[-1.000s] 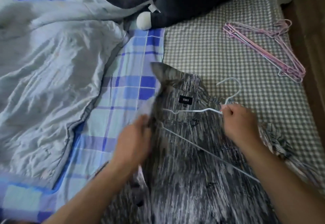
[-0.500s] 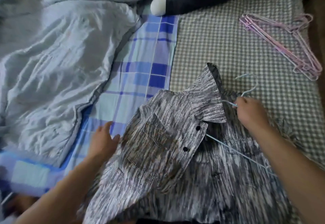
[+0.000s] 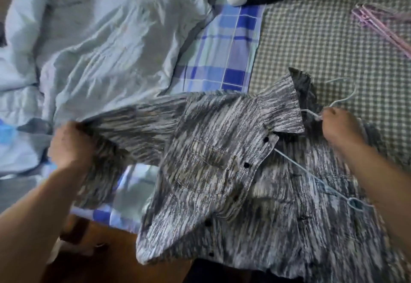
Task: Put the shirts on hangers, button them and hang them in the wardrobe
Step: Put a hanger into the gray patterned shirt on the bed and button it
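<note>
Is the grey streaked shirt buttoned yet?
No, unbuttoned: the shirt's left front lies folded over, its buttons free, and the hanger wire shows bare.

Left front panel folded over, sleeve pulled out to the side

A second ago the grey-and-white streaked button-up shirt (image 3: 222, 171) lay open, its label and the pale blue wire hanger (image 3: 311, 171) bare; now its left front — pocket and black buttons up — covers most of the hanger. The left hand (image 3: 71, 147), which half a second ago lay open beside the panel, now grips the sleeve, drawn out leftward over the crumpled pale blue duvet (image 3: 100, 49).
</note>
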Action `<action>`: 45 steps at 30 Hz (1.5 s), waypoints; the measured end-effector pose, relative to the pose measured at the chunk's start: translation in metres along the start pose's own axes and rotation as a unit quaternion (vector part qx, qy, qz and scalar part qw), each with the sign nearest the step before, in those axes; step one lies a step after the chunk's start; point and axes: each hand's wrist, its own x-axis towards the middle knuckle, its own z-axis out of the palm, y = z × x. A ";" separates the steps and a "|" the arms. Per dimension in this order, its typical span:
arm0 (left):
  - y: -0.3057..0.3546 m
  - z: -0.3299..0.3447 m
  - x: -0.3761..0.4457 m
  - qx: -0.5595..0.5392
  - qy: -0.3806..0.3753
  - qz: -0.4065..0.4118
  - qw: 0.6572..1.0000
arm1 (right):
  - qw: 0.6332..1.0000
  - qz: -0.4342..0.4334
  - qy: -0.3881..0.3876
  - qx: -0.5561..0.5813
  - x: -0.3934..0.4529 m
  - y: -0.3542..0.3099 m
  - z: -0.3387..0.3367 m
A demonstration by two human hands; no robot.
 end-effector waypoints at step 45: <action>0.234 0.050 -0.068 -0.134 -0.152 0.578 0.791 | 0.947 0.070 -0.118 -0.289 0.039 -0.029 0.024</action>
